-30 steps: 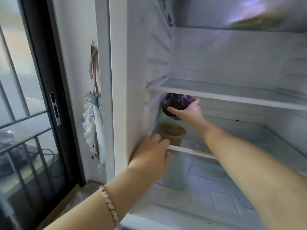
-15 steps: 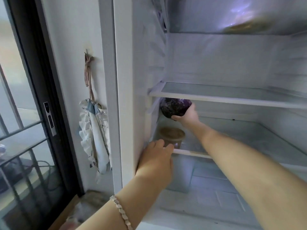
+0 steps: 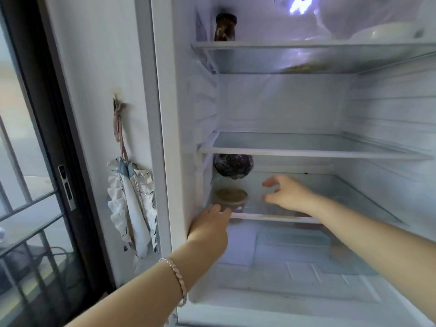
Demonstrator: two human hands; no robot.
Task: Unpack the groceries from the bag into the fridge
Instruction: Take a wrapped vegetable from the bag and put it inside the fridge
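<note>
Judging cabbage (image 3: 233, 167) shelved at 10 o'clock of empty, spread right hand (image 3: 286, 194), noted left hand (image 3: 210, 230) open on shelf edge (image 3: 271, 217); bag unseen.

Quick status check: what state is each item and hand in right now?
fridge: open, lit inside
purple cabbage: on the lower shelf, back left, untouched
lidded tub: upright, closed, front left of that shelf
right hand: open, empty, clear of the cabbage
left hand: open, resting on the fridge's left edge
dark jar: upright on the top shelf
</note>
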